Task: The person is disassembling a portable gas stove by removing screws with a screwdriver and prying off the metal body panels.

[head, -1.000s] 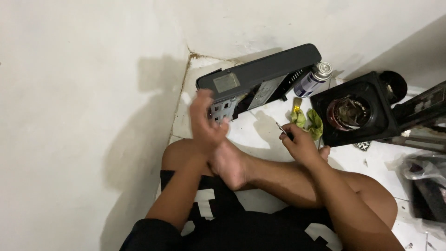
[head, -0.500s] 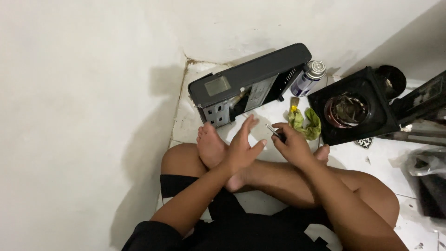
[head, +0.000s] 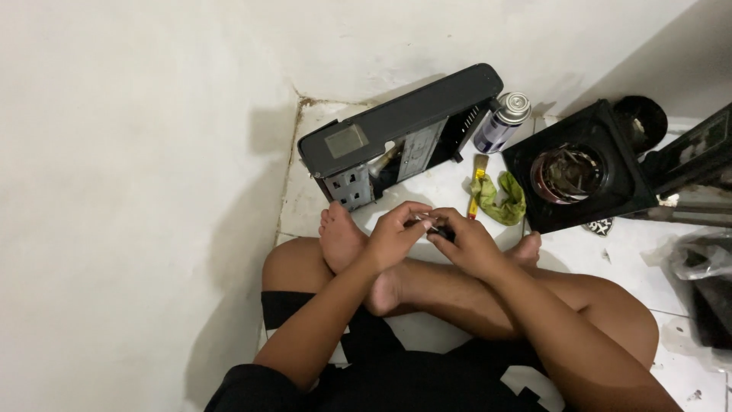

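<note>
Both hands meet over the crossed legs: left hand (head: pixel 393 233) and right hand (head: pixel 467 243) pinch a small dark part (head: pixel 428 224) lying crosswise between their fingertips.

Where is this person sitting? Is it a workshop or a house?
Probably a corner of a house used for repairs. The person sits cross-legged on a white tiled floor by a bare wall, with an opened stove casing, gas can and burner plate nearby.

White plaster walls (head: pixel 137 152) — pale tiled floor (head: pixel 610 252).
</note>
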